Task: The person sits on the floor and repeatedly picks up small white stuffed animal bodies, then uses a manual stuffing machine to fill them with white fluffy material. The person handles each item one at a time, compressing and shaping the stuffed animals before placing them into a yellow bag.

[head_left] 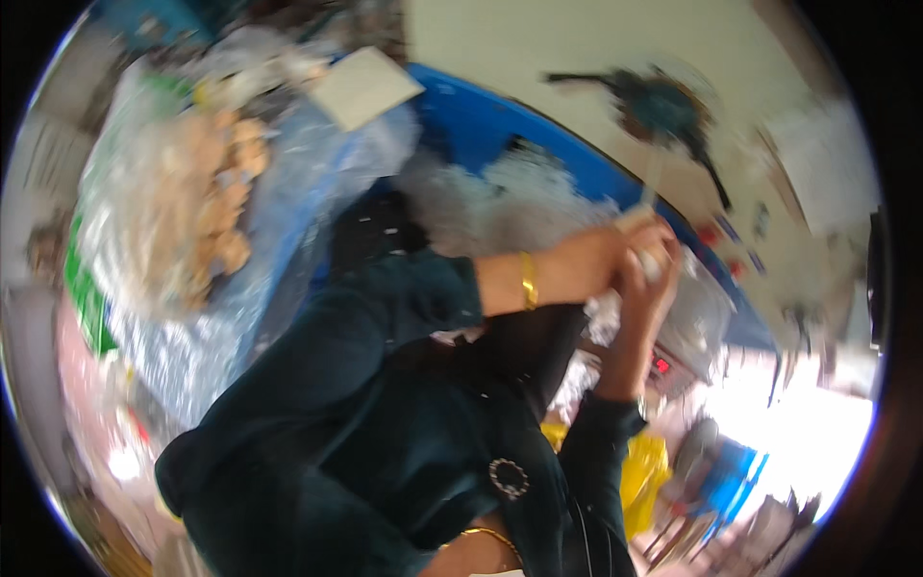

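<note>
My two hands meet at the right of the head view, beside the blue edge of a work surface. The left hand (pixel 608 258), its wrist in a gold bangle, reaches across from the left with its fingers curled. My right hand (pixel 658 281) comes up from below, closed against it. Between them shows a small pale, rounded thing (pixel 651 263), too blurred to name. A beige piece (pixel 634 217) sticks up at the fingers. Beyond it, a thin pale strand (pixel 655 178) runs to a dark green and black thing with projecting arms (pixel 663 108).
White fluffy material (pixel 534 183) lies by the blue panel (pixel 457 111). On the left, clear plastic bags (pixel 144 207) hold tan pieces (pixel 226 207), with a pale square card (pixel 365 88) nearby. A device with a red display (pixel 661 366) and a yellow bag (pixel 642 478) are at lower right.
</note>
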Available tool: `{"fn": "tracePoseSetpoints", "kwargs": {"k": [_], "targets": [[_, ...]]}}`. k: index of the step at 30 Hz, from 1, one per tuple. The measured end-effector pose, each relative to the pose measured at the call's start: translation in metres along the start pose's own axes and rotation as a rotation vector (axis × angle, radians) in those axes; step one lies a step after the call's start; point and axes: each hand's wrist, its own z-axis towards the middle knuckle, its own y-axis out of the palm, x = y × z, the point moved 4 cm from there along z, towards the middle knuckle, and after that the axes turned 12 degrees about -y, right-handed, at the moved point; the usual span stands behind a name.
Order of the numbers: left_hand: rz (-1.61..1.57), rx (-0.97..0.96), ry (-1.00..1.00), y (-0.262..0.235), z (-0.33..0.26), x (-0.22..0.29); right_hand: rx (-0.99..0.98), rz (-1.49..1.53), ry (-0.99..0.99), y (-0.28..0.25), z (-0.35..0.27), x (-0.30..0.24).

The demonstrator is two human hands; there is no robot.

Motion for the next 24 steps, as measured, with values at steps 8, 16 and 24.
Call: {"fn": "tracePoseSetpoints", "kwargs": {"k": [8,16,24], "targets": [[0.426,0.226,-0.684,-0.150,-0.090,-0.059,-0.302,-0.406,0.124,-0.079,-0.080,0.035],[1.445,1.169,-1.091,-0.355,-0.297,-0.202,-0.761,-0.759,0.631,-0.231,-0.189,0.125],[-0.684,0.633,-0.541,-0.208,-0.173,-0.184,-0.617,0.241,0.337,0.019,-0.069,0.018]]}}
